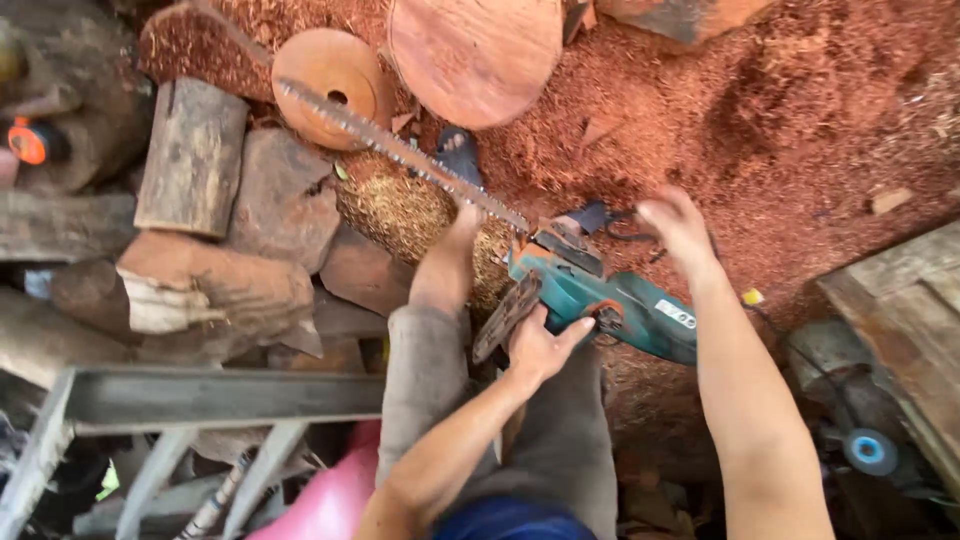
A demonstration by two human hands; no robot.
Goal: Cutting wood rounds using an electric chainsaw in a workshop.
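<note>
Far left: split logs and rough offcuts lie heaped beside a grey metal frame.
Upper middle: two round reddish wood discs, a small disc with a centre hole and a larger disc, rest on the sawdust floor.
Chainsaw: a teal chainsaw lies low in the middle, just above the person's knees, its long toothed bar angled up-left toward the small disc.
Left hand: the left hand grips the saw's body near the front guard, fingers closed around it.
Right hand: the right hand hovers just above the saw's rear, fingers loosely spread, holding nothing.
Step in hand: it appears to be steadying and readying the saw, not cutting.
Next move: it likely calls for the free hand to settle on the rear handle before lifting.
Far right: a weathered plank and a blue-hubbed wheel.
</note>
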